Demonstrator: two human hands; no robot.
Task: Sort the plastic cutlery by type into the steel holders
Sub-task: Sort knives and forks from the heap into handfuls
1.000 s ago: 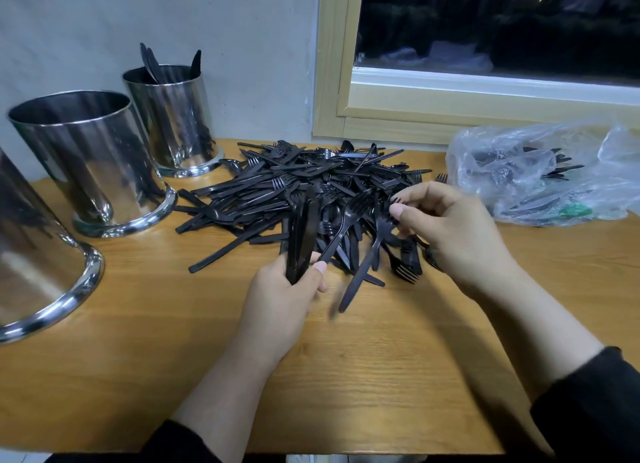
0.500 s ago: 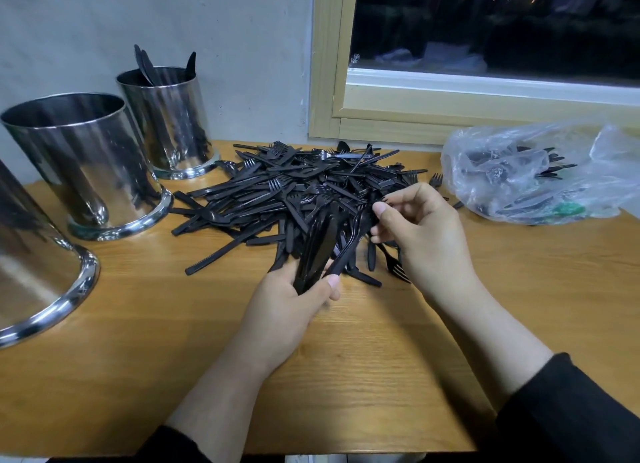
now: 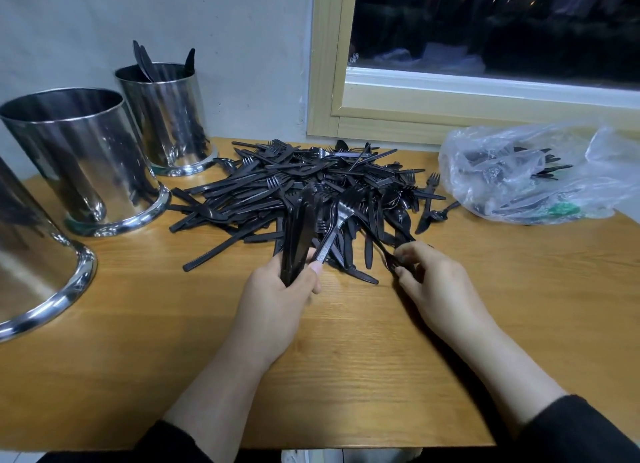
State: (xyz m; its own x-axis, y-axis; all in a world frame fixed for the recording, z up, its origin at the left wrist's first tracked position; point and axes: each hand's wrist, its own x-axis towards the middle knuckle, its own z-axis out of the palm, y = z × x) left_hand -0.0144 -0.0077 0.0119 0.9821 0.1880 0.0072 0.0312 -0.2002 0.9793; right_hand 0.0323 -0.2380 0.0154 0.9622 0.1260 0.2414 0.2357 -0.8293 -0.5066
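Few utensils in far holder [image 3: 166,116], left hand [image 3: 277,289] gripping bundle [image 3: 299,234], right hand [image 3: 436,282] pinching fork [image 3: 384,251]

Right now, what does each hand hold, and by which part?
Left hand grips a bundle of knives and a fork by the handle ends; right hand pinches one piece's end.

Bare wooden table [image 3: 346,376] across lower frame, open for passing. Blocked at centre by cutlery pile [image 3: 311,189], at left by 3 steel holders [image 3: 86,158], at upper right by plastic bag [image 3: 540,175].
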